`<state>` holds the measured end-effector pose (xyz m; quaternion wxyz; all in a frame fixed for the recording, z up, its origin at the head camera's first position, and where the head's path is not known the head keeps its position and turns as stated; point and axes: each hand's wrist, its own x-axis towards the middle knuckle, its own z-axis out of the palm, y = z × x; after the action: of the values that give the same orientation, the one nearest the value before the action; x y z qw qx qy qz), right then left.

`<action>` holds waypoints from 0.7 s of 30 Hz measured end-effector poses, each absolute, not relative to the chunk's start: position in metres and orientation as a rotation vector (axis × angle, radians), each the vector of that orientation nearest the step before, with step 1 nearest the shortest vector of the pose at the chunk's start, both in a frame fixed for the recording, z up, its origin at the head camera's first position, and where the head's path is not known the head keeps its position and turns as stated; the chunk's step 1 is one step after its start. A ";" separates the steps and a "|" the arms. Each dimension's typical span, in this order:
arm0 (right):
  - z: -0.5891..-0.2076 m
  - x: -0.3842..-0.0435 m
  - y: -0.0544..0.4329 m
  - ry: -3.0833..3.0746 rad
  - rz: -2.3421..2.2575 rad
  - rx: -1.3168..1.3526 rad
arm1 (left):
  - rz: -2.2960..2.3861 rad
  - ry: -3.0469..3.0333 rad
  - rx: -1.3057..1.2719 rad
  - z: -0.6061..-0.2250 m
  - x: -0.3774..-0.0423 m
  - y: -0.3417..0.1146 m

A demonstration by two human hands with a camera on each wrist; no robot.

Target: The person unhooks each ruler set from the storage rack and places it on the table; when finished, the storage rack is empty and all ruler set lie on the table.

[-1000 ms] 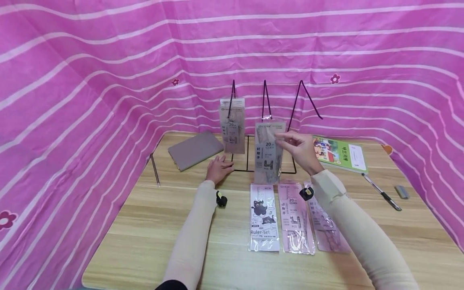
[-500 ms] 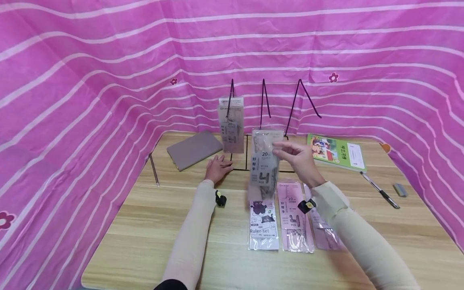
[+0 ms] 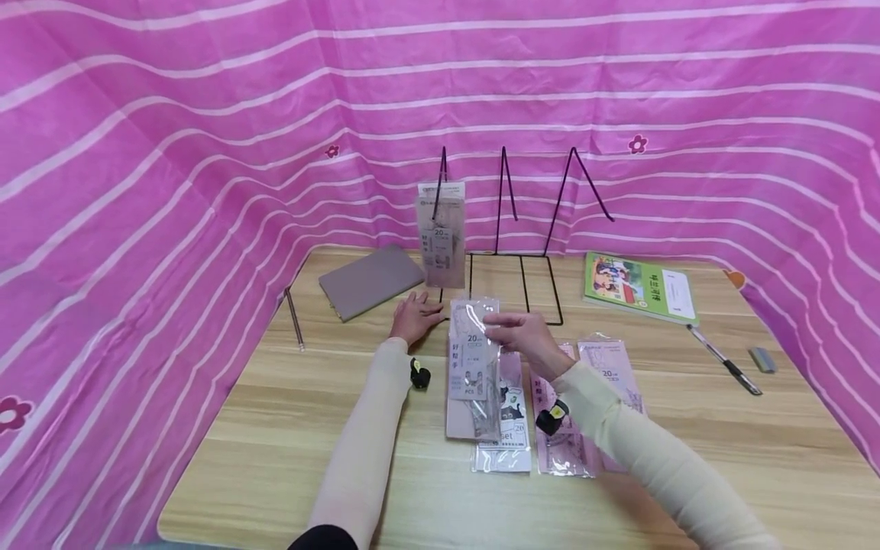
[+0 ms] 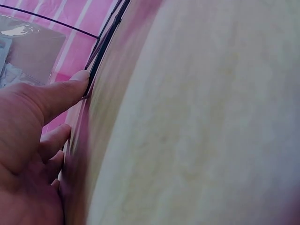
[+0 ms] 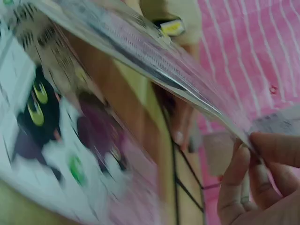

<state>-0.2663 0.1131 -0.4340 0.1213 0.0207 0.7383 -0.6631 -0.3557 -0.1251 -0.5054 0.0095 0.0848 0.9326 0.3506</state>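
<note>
In the head view my right hand (image 3: 528,344) pinches a clear-wrapped ruler set (image 3: 470,382) by its right edge, thumb against fingers. It hangs in front of the black wire display rack (image 3: 554,290) and partly covers a ruler set with a cat print (image 3: 516,443). The right wrist view shows the held ruler set (image 5: 187,89) edge-on between my fingertips. My left hand (image 3: 415,319) rests on the table at the rack's front left corner. In the left wrist view its thumb (image 4: 77,79) touches the black wire. Ruler sets (image 3: 443,244) hang on the rack's left hook.
Two pink ruler sets, one in the middle (image 3: 564,458) and one at right (image 3: 608,363), lie beside the cat one. Around them are a grey notebook (image 3: 371,283), a pencil (image 3: 294,319), a green book (image 3: 635,286), a pen (image 3: 722,359) and an eraser (image 3: 761,359).
My right hand has brought the ruler set away from the rack's middle hook, down, left and towards me, over the cat-print set. My left hand stays at the rack's corner.
</note>
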 end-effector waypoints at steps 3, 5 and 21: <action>-0.445 -0.266 0.101 2.153 -1.871 0.098 | 1.047 2.930 0.279 -0.506 -0.357 -0.125; -0.452 -0.266 0.094 2.137 -1.832 0.138 | 1.021 2.934 0.279 -0.507 -0.358 -0.125; -0.466 -0.272 0.068 2.121 -1.707 0.155 | 1.011 2.922 0.293 -0.502 -0.357 -0.126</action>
<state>-0.2723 0.0684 -0.4656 0.2058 0.0556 0.7612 -0.6125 -0.3569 -0.1255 -0.5017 0.0176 0.0943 0.9407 0.3255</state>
